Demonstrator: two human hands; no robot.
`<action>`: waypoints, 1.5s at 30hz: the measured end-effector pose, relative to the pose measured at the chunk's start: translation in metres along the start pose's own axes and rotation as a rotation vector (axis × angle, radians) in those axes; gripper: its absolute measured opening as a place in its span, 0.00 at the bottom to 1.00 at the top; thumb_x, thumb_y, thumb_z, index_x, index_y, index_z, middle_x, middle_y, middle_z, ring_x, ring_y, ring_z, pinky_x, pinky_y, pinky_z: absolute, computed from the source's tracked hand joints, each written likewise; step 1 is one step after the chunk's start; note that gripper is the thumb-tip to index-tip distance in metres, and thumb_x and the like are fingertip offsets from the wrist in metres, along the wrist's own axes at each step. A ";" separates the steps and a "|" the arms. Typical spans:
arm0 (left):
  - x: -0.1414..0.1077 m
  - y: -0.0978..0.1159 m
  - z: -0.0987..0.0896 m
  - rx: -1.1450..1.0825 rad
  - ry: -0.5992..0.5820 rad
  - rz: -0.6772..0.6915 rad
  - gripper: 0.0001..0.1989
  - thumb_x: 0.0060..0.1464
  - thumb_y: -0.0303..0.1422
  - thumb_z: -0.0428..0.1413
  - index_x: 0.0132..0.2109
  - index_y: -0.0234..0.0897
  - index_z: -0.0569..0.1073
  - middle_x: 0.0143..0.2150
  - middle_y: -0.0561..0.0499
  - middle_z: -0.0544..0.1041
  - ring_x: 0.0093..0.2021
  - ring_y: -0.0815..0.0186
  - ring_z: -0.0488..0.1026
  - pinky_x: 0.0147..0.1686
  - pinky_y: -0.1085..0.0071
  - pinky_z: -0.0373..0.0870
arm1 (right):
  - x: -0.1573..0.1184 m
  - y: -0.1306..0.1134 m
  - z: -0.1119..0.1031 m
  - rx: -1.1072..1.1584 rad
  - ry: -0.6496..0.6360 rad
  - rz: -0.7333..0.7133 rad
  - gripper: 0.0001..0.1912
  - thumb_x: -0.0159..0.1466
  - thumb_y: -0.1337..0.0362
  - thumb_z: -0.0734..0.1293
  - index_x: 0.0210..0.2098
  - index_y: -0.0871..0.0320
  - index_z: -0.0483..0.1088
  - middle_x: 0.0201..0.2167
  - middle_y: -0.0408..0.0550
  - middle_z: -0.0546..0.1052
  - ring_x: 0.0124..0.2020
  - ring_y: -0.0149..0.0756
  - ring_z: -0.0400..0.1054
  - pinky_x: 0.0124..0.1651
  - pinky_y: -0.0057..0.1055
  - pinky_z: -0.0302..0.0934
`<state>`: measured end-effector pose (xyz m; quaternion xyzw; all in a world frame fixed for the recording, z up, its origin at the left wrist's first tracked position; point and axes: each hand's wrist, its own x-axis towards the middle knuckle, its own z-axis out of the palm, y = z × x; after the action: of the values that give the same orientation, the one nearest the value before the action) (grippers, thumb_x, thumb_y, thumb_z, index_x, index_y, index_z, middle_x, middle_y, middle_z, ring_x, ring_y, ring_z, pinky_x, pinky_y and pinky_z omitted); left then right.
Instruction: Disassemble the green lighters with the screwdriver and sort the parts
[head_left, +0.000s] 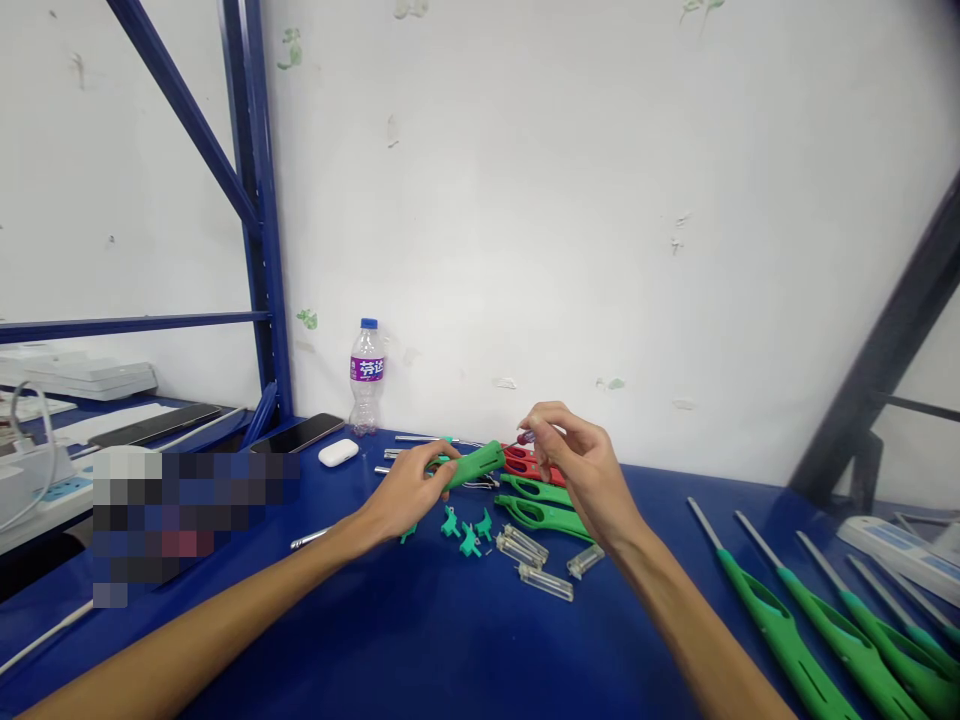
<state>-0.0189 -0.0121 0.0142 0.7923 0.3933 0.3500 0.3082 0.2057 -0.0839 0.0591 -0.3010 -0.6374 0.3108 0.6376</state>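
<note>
While hands [409, 485] [581, 462] flank it, a green handle [476, 465] slants.

Bright green and red over a deep blue worktop [480, 655]
Centre: a green casing [476, 465], a small purple-red piece [527, 437], red casings [520, 462], teal-green fittings [470, 540], colourless clear tubes [546, 582]. Lower right: green handles [791, 635], teal collars [724, 562], silver rods [705, 523]. Left of centre: a purple label [367, 369] with white lettering, a blue cap [369, 323]. Behind: a white wall [480, 200], green-flecked.
</note>
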 end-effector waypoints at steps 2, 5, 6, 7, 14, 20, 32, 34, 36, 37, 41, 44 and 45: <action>0.000 -0.001 0.000 -0.007 -0.003 -0.010 0.15 0.71 0.43 0.57 0.49 0.33 0.76 0.35 0.53 0.77 0.31 0.68 0.76 0.35 0.67 0.77 | 0.000 0.000 0.000 -0.001 -0.005 0.011 0.11 0.68 0.53 0.75 0.42 0.53 0.81 0.40 0.44 0.75 0.23 0.22 0.60 0.23 0.24 0.60; 0.000 -0.001 0.000 -0.026 -0.006 -0.035 0.15 0.71 0.43 0.57 0.49 0.33 0.76 0.36 0.53 0.78 0.32 0.68 0.76 0.35 0.68 0.78 | 0.000 -0.001 0.000 0.026 -0.014 0.033 0.13 0.69 0.50 0.73 0.48 0.50 0.79 0.41 0.43 0.76 0.21 0.22 0.61 0.22 0.24 0.60; 0.000 0.000 0.000 -0.033 -0.006 -0.045 0.15 0.71 0.43 0.57 0.49 0.33 0.76 0.36 0.53 0.78 0.32 0.68 0.76 0.35 0.68 0.78 | 0.000 -0.001 0.001 0.038 -0.016 0.040 0.13 0.70 0.49 0.72 0.47 0.50 0.78 0.42 0.44 0.77 0.22 0.23 0.63 0.22 0.24 0.60; 0.000 0.000 0.000 -0.039 -0.006 -0.053 0.15 0.71 0.43 0.57 0.49 0.33 0.76 0.37 0.52 0.78 0.32 0.68 0.76 0.34 0.68 0.77 | -0.001 -0.002 0.001 0.050 -0.016 0.046 0.14 0.71 0.49 0.70 0.46 0.51 0.78 0.43 0.44 0.77 0.23 0.23 0.64 0.23 0.24 0.60; -0.001 0.003 -0.002 -0.056 0.001 -0.074 0.15 0.71 0.43 0.56 0.50 0.33 0.76 0.37 0.52 0.77 0.32 0.68 0.76 0.34 0.68 0.77 | -0.002 -0.003 0.002 0.143 0.029 0.064 0.14 0.67 0.49 0.74 0.41 0.52 0.80 0.43 0.45 0.76 0.27 0.24 0.63 0.28 0.24 0.64; -0.001 0.004 0.001 -0.062 -0.019 -0.080 0.15 0.71 0.42 0.57 0.50 0.33 0.76 0.38 0.52 0.78 0.33 0.67 0.77 0.35 0.68 0.78 | -0.001 0.001 0.000 0.172 0.069 0.108 0.13 0.65 0.51 0.77 0.44 0.51 0.79 0.40 0.42 0.77 0.20 0.20 0.56 0.22 0.22 0.56; 0.001 -0.002 0.000 -0.039 -0.013 -0.079 0.15 0.71 0.42 0.57 0.51 0.34 0.76 0.39 0.51 0.78 0.34 0.67 0.77 0.35 0.68 0.78 | 0.000 -0.005 0.000 0.243 0.029 0.155 0.18 0.65 0.46 0.74 0.36 0.54 0.76 0.35 0.42 0.71 0.26 0.26 0.63 0.25 0.24 0.60; 0.001 -0.002 0.000 -0.028 -0.011 -0.078 0.15 0.71 0.42 0.57 0.51 0.34 0.76 0.39 0.52 0.78 0.34 0.67 0.77 0.35 0.68 0.78 | -0.001 -0.003 0.000 0.218 0.024 0.172 0.16 0.64 0.48 0.76 0.37 0.54 0.78 0.32 0.41 0.69 0.25 0.24 0.60 0.24 0.22 0.58; 0.000 -0.001 0.001 -0.015 -0.015 -0.076 0.15 0.71 0.42 0.57 0.50 0.33 0.76 0.38 0.52 0.78 0.33 0.68 0.77 0.35 0.68 0.78 | -0.001 -0.002 0.000 0.195 0.015 0.188 0.15 0.63 0.50 0.78 0.41 0.53 0.79 0.33 0.41 0.70 0.24 0.23 0.61 0.23 0.22 0.57; 0.000 -0.001 0.002 -0.008 -0.019 -0.073 0.15 0.71 0.42 0.57 0.50 0.33 0.76 0.38 0.52 0.78 0.33 0.68 0.77 0.35 0.67 0.78 | -0.001 -0.002 0.000 0.187 0.012 0.193 0.16 0.62 0.50 0.79 0.43 0.52 0.79 0.36 0.41 0.71 0.25 0.24 0.62 0.22 0.22 0.56; 0.000 -0.001 0.004 0.020 -0.033 -0.069 0.14 0.71 0.42 0.58 0.50 0.33 0.76 0.38 0.52 0.78 0.33 0.68 0.77 0.36 0.67 0.78 | 0.000 -0.001 0.001 0.159 0.035 0.181 0.18 0.62 0.47 0.78 0.39 0.54 0.77 0.39 0.44 0.75 0.26 0.25 0.65 0.21 0.22 0.54; 0.001 -0.002 0.004 0.034 -0.030 -0.069 0.15 0.71 0.42 0.57 0.50 0.33 0.76 0.38 0.52 0.79 0.33 0.67 0.77 0.37 0.66 0.79 | 0.000 0.003 -0.001 0.119 0.069 0.171 0.18 0.65 0.47 0.76 0.41 0.55 0.79 0.26 0.40 0.71 0.21 0.24 0.58 0.21 0.22 0.53; 0.001 -0.002 0.004 0.037 -0.028 -0.067 0.15 0.71 0.42 0.57 0.50 0.33 0.76 0.38 0.52 0.79 0.33 0.67 0.77 0.37 0.66 0.79 | 0.000 0.004 -0.002 0.105 0.078 0.168 0.18 0.65 0.47 0.76 0.43 0.55 0.80 0.22 0.38 0.67 0.19 0.23 0.55 0.21 0.22 0.52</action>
<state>-0.0161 -0.0109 0.0102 0.7890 0.4217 0.3210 0.3107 0.2078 -0.0812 0.0562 -0.3314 -0.5675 0.3843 0.6484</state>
